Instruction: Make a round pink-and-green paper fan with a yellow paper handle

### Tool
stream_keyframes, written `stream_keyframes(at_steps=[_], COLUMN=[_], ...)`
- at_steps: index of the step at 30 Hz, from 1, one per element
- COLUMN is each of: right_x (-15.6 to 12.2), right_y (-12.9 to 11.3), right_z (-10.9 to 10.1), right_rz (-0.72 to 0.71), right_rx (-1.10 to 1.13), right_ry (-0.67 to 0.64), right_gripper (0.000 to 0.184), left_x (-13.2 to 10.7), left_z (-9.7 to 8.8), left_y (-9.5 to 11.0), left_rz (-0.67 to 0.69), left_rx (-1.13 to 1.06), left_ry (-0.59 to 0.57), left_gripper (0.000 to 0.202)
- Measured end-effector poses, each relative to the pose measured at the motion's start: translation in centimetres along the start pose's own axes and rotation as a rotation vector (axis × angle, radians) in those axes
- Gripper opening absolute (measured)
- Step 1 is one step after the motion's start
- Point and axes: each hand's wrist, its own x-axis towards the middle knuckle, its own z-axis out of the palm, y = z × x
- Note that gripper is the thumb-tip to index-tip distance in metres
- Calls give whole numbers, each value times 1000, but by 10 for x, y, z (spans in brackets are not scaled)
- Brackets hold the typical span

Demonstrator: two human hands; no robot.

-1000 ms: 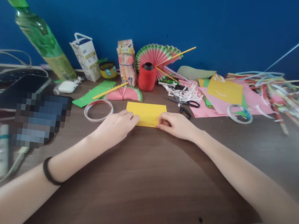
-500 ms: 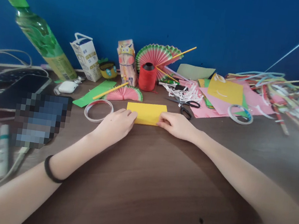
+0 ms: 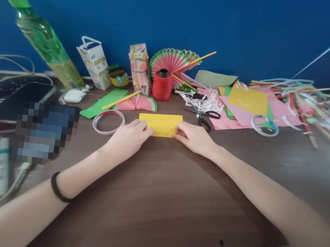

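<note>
A yellow sheet of paper [image 3: 163, 125] lies on the brown table, its long side running left to right. My left hand [image 3: 130, 135] is closed at its left end, the thumb and fingertips at the near left corner. At the near right corner, my right hand [image 3: 194, 138] pinches the paper's edge between thumb and curled fingers. A roll of tape [image 3: 94, 123] lies flat just left of my left hand. Black-handled scissors [image 3: 205, 124] rest just beyond my right hand, beside white paper scraps [image 3: 209, 104].
Behind stand a red thread spool [image 3: 162, 87], pink-green paper fans [image 3: 169, 62], a carton [image 3: 95, 64] and a green bottle [image 3: 42, 36] against the blue wall [image 3: 186, 16]. Coloured papers [image 3: 248, 100] and another tape roll [image 3: 264, 133] lie right; a phone [image 3: 47, 131] lies left.
My left thumb has slid slightly right along the paper's near edge. The paper's right end has shifted a little left, and my right hand still pinches its corner.
</note>
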Motion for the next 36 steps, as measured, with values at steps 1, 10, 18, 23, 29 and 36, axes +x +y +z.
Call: stream_keyframes(at_steps=[1, 10, 18, 23, 29, 36], right_x=[0, 1, 2, 3, 4, 2], right_y=[1, 8, 4, 0, -2, 0], right_z=[0, 2, 3, 4, 5, 3], right_rz=[-6, -68, 33, 140, 183, 148], right_rx=[7, 47, 28, -8, -32, -7], right_ry=[-4, 16, 51, 72, 78, 59], right_gripper=[10, 14, 14, 13, 12, 17], left_x=[0, 0, 5, 7, 8, 9], left_z=[0, 2, 18, 22, 24, 28], left_y=[0, 5, 0, -1, -2, -5], left_rz=[2, -54, -199, -268, -204, -169], left_rx=[12, 80, -257, -423, -300, -344], left_ry=[-3, 25, 130, 169, 186, 187], left_gripper=[20, 25, 18, 10, 12, 10])
